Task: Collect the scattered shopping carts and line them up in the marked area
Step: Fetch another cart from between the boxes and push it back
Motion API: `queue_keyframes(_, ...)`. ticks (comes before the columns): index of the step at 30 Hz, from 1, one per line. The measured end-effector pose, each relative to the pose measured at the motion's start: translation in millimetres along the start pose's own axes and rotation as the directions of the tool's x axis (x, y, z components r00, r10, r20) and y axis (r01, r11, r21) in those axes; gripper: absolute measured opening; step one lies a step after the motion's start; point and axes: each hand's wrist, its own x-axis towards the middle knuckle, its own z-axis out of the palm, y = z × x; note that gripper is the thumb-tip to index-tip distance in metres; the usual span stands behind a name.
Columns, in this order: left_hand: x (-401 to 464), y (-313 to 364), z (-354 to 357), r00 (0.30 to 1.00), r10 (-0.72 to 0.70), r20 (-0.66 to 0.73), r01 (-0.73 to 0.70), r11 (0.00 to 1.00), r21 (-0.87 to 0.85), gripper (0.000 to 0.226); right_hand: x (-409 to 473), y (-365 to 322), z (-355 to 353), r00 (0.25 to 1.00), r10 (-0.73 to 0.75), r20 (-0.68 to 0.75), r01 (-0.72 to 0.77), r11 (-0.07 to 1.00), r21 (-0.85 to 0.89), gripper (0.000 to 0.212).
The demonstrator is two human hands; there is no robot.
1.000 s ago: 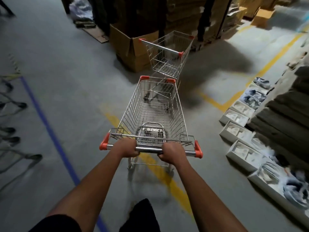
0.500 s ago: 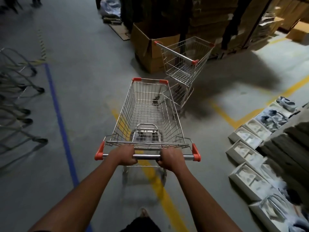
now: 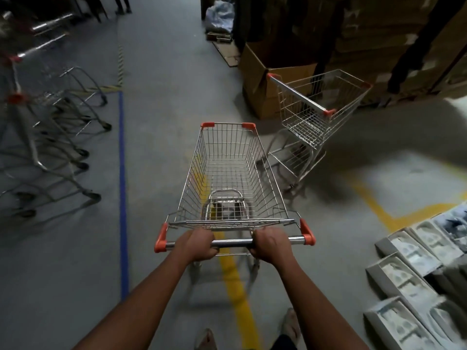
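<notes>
- Two hands are on the cart I am steering: my left hand (image 3: 199,245) and my right hand (image 3: 270,245) each have the fingers curled tight round the handle bar (image 3: 233,242), left and right of its middle.
- The cart (image 3: 227,178) stands straight ahead of me, its wire basket holding nothing but the folded child seat at the handle end, and it straddles a yellow floor line (image 3: 237,299).
- A second cart (image 3: 318,109) stands just off the right front corner of my cart, turned at an angle, its handle toward me; I cannot tell whether the two touch.
- A cardboard box (image 3: 255,82) sits on the floor just behind that second cart.
- Left of my cart, beyond a blue floor line (image 3: 122,173), a row of nested carts (image 3: 48,137) stands, blurred.
- Right of my cart, pale moulded trays (image 3: 409,279) lie on the floor.
</notes>
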Motion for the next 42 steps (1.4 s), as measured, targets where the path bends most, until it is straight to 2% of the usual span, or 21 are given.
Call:
queue_keyframes(9,46,36,-22,0.978,-0.182,-0.101,0.176,0.982,-0.066,0.028,69,71,-18,0.976,-0.218,-0.008,0.218,0.975,0.035,0.044)
queue_keyframes(13,65,41,-43,0.973,-0.232,-0.023,0.22,0.947,-0.233,0.012,101,100,-24,0.948,-0.318,-0.001,0.317,0.946,0.073,0.04)
queue_keyframes(14,69,43,-46,0.966,-0.258,-0.018,0.245,0.936,-0.255,0.015,109,105,-25,0.941,-0.338,0.0,0.338,0.938,0.073,0.04)
queue_keyframes(18,94,52,-52,0.915,-0.394,-0.085,0.371,0.906,-0.203,0.014,145,123,-26,0.917,-0.4,-0.013,0.4,0.914,0.07,0.037)
queue_keyframes(21,121,53,-59,0.887,-0.461,-0.037,0.445,0.872,-0.202,0.024,179,136,-31,0.896,-0.444,0.009,0.443,0.894,0.07,0.035)
queue_keyframes(24,151,46,-67,0.855,-0.519,0.007,0.503,0.824,-0.259,0.019,221,149,-37,0.868,-0.497,0.02,0.495,0.867,0.05,0.032)
queue_keyframes(26,172,39,-74,0.837,-0.547,-0.004,0.523,0.802,-0.288,0.015,252,156,-43,0.854,-0.521,0.022,0.52,0.854,0.026,0.032)
queue_keyframes(31,213,23,-96,0.808,-0.589,-0.034,0.554,0.777,-0.297,0.028,322,165,-57,0.823,-0.567,0.036,0.567,0.823,0.007,0.033)
queue_keyframes(36,240,20,-106,0.773,-0.634,-0.023,0.596,0.739,-0.314,0.026,365,174,-64,0.781,-0.623,0.053,0.624,0.782,-0.004,0.032)
queue_keyframes(42,257,41,-107,0.707,-0.708,0.003,0.664,0.662,-0.347,0.022,395,192,-56,0.686,-0.724,0.072,0.726,0.688,0.004,0.041)
